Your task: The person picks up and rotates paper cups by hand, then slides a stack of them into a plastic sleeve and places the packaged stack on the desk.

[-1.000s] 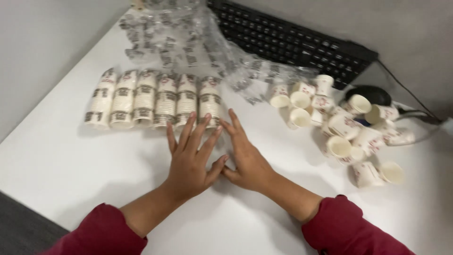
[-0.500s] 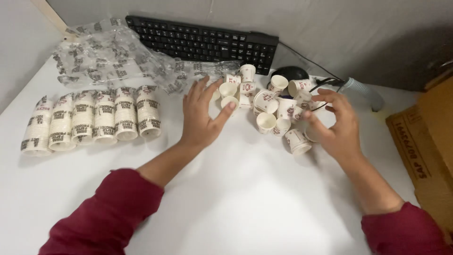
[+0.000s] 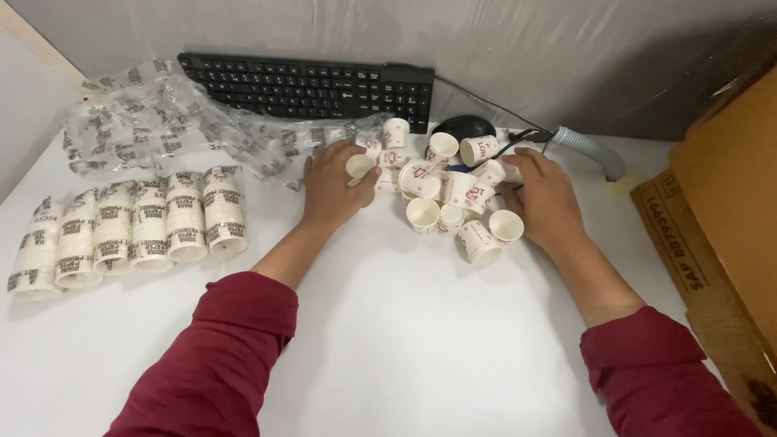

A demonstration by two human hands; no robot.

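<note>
a: between the two hands, on the white table (image 3: 421,340), sits the heap of loose paper cups (image 3: 453,190), right in front of the black keyboard (image 3: 312,85) and the dark mouse (image 3: 465,127).

b: which hand is closer in?

a: both touch it. the left hand (image 3: 333,190) is at the heap's left edge, fingers curled round one small cup (image 3: 361,166) with its mouth tipped toward the camera. the right hand (image 3: 544,198) lies on the heap's right edge, fingers spread and bent over the cups there; i can't tell whether it actually grips one.

b: how do the cups lie?

a: mixed. some stand mouth up, others lie on their sides pointing every which way, so the heap has no single long axis. it spreads mostly side to side between the hands.

b: and the rest?

a: far left, well apart from the heap, five stacked cup rolls (image 3: 133,226) lie side by side, long axes running away from the person. crumpled clear wrapping (image 3: 162,133) lies behind them, and a cardboard box (image 3: 720,218) stands at the right edge.
</note>
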